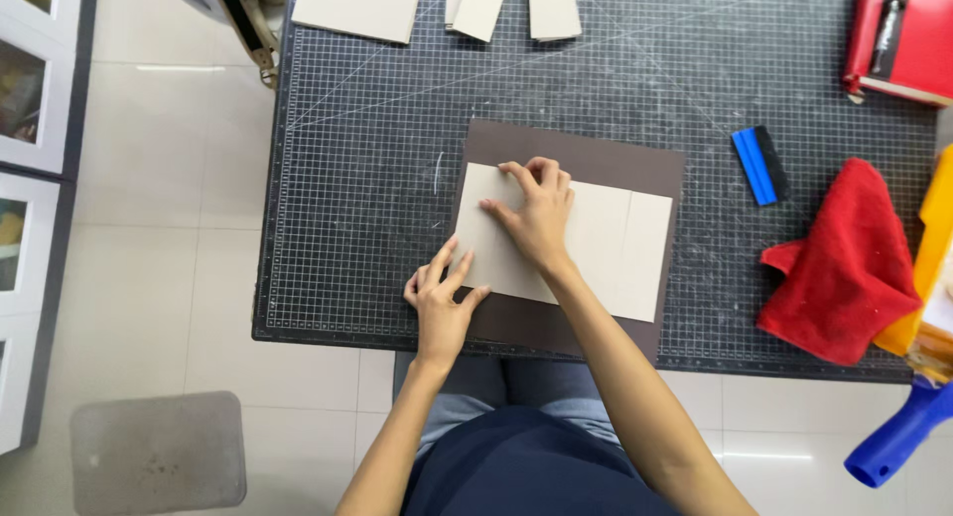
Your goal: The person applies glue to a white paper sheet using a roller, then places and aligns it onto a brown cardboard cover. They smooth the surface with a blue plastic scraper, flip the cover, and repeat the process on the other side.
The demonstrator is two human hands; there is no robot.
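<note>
Lying under fingers (536, 179): board (596, 248)

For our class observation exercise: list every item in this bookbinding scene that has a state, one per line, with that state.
Left hand: open, fingertips on the board's lower left corner.
Right hand: fingers bent, pressing flat on the board.
Grey boards: lying flat on the brown sheet, side by side.
Brown sheet: spread flat on the cutting mat.
Red cloth: crumpled.
Blue squeegee: lying flat, untouched.
Spare board pieces: lying loose at the mat's far edge.

pale grey boards (606, 243) lie flat on a brown sheet (586, 159).
</note>
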